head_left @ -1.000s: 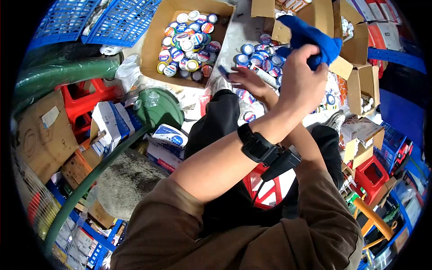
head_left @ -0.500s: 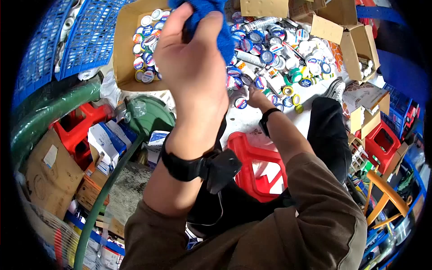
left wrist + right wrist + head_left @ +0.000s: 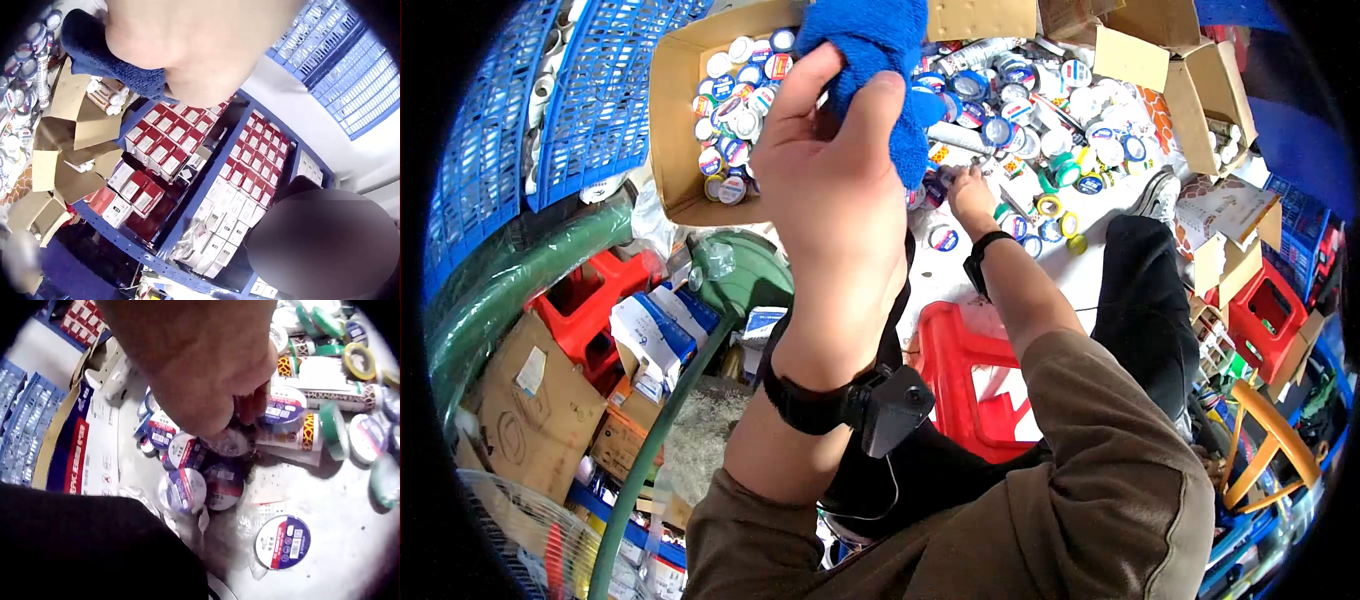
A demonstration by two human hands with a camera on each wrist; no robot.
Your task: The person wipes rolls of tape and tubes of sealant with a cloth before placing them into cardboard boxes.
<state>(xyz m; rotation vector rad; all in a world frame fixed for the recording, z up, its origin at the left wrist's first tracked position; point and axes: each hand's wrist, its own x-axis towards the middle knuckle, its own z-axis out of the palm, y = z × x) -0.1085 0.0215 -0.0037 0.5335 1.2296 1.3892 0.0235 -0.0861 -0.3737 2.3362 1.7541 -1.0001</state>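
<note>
A blue cloth (image 3: 865, 50) is bunched up in my left hand (image 3: 835, 210), its thumb and fingers curled round it. That hand is raised over the near side of the box of tape rolls, and in the left wrist view the cloth (image 3: 103, 50) hangs past the palm. Lower down, my right hand (image 3: 972, 200) reaches to the near edge of a heap of electrical tape rolls (image 3: 1000, 130). In the right wrist view, the curled fingers and thumb of my right hand (image 3: 200, 381) pinch a wrapped tape roll (image 3: 228, 442), partly hidden beneath them. A single tape roll (image 3: 282, 542) lies apart on the floor.
A cardboard box (image 3: 685, 205) of tape rolls stands at the left, with blue crates (image 3: 605, 90) beyond. Open cartons (image 3: 1215, 100) stand at the right. A red stool (image 3: 945, 380) is between the legs. Shelves of red-and-white boxes (image 3: 169, 140) show in the left wrist view.
My left hand has swung from the upper right to the left with the blue cloth, uncrossing the arms. The dark piece in my right hand is gone; that hand has come down to the heap.
</note>
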